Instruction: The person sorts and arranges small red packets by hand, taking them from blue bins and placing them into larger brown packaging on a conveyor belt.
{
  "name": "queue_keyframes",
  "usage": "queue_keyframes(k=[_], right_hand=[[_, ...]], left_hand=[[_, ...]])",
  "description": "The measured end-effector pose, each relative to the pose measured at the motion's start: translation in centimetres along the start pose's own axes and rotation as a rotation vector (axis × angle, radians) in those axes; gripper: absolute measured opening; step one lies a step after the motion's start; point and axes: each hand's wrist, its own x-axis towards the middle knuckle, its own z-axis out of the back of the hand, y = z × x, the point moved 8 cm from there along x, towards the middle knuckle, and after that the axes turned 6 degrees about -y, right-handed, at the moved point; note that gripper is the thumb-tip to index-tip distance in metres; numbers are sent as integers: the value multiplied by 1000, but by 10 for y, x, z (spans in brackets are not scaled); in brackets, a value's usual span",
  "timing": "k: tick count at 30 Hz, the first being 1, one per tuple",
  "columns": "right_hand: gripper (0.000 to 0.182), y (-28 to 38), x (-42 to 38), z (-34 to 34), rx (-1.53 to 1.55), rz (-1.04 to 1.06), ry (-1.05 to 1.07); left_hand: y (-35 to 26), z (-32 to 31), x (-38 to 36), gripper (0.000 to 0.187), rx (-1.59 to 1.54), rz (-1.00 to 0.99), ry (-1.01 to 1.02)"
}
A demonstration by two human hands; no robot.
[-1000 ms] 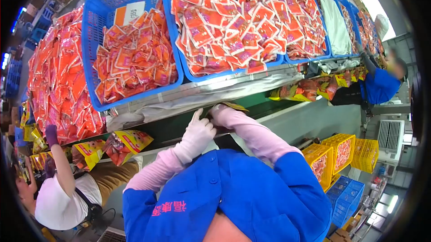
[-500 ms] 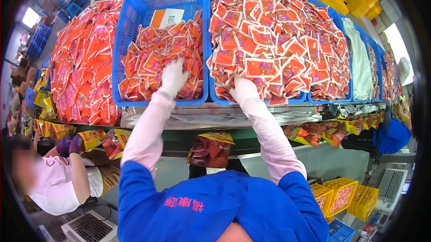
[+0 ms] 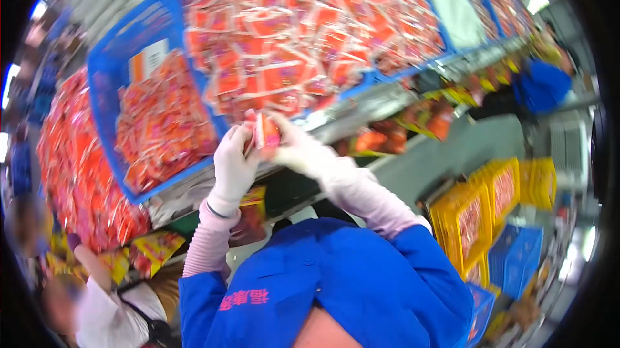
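Observation:
My two white-gloved hands are together just in front of the blue crates. Red sachets point(image 3: 267, 132) with pale edges stand between them; blur hides how many there are. My right hand point(image 3: 292, 146) is closed on them from the right. My left hand point(image 3: 234, 159) is closed at their left side, with a bit of red between its fingers. Behind the hands, a blue crate point(image 3: 106, 76) is partly filled with similar sachets and a white-and-orange card point(image 3: 148, 60). A heaped pile of sachets point(image 3: 303, 31) fills the crate to its right.
A pile of red packets point(image 3: 84, 160) lies at far left. Below my hands, a red-and-yellow pouch point(image 3: 250, 215) sits on the green conveyor line. Yellow crates point(image 3: 462, 219) and a blue crate point(image 3: 516, 261) stand at right. A co-worker in white point(image 3: 123, 316) is at lower left.
Both hands have left the two crates and come together nearer my body, now with red sachets between them. The view has turned to the right and blurred.

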Motion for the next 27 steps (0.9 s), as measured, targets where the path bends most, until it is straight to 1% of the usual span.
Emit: queue_keyframes(k=[1, 2, 3, 4, 5, 6, 8, 9, 10, 11, 12, 14, 15, 16, 17, 18, 19, 20, 22, 23, 25, 26, 27], right_hand=[[72, 0, -5, 14, -236, 101, -87], [63, -9, -15, 37, -73, -4, -73], [60, 0, -35, 70, 73, -135, -118], [57, 13, -57, 106, 88, -149, -205], [54, 27, -80, 143, 103, -160, -292], [51, 42, -99, 178, -19, -54, -425], [48, 48, -123, 213, -161, -47, -400], [42, 52, -118, 202, -375, -82, -294], [31, 56, -112, 188, -728, -100, -200], [30, 34, -102, 175, -973, -68, -24], [30, 0, -89, 164, -1218, -26, 157], [32, -80, -60, 143, -1600, -221, 412], [32, -114, -39, 126, -1595, -281, 479], [31, -135, -26, 116, -1596, -339, 553], [32, -132, -27, 108, -1679, -264, 530], [32, -125, -26, 100, -1766, -181, 493], [33, -132, -25, 105, -1708, -212, 429], [33, -140, -34, 110, -1712, -194, 446], [28, -99, -43, 111, -1644, -63, 311], [31, -97, -50, 105, -1656, -121, 362], [27, -115, -53, 78, -1621, -270, 618], [27, -118, -70, 59, -1656, -151, 919], [28, -153, -66, 49, -1695, -137, 908]], left_hand=[[-16, -14, 1, 17, -22, 2, 26], [-28, -26, 0, 19, -31, 9, 46], [-17, -45, -6, 21, -346, 311, 190], [-8, -65, -20, 22, -644, 626, 325], [-7, -77, -26, 25, -566, 430, 401], [-42, -86, -24, 44, -537, 197, 441], [-91, -122, -48, 61, -306, 61, 805], [-94, -144, -64, 67, -103, -3, 872], [-85, -170, -83, 74, 109, -69, 932], [-65, -188, -92, 73, 285, -32, 912], [-50, -195, -93, 45, 359, -20, 885], [-51, -186, -89, 18, 339, -133, 678], [-46, -182, -94, 18, 353, -115, 673], [-48, -179, -101, 14, 342, -155, 654], [-52, -173, -105, 9, 335, -201, 639], [-50, -168, -103, 9, 354, -193, 624], [-48, -160, -102, 9, 344, -138, 566], [-47, -152, -103, 10, 330, -82, 508], [-50, -142, -101, 9, 374, -46, 473], [-50, -137, -101, 10, 371, -32, 436], [-50, -126, -107, 11, 378, -21, 402], [-55, -128, -111, 10, 345, -55, 406], [-61, -129, -119, 10, 307, -90, 412]])
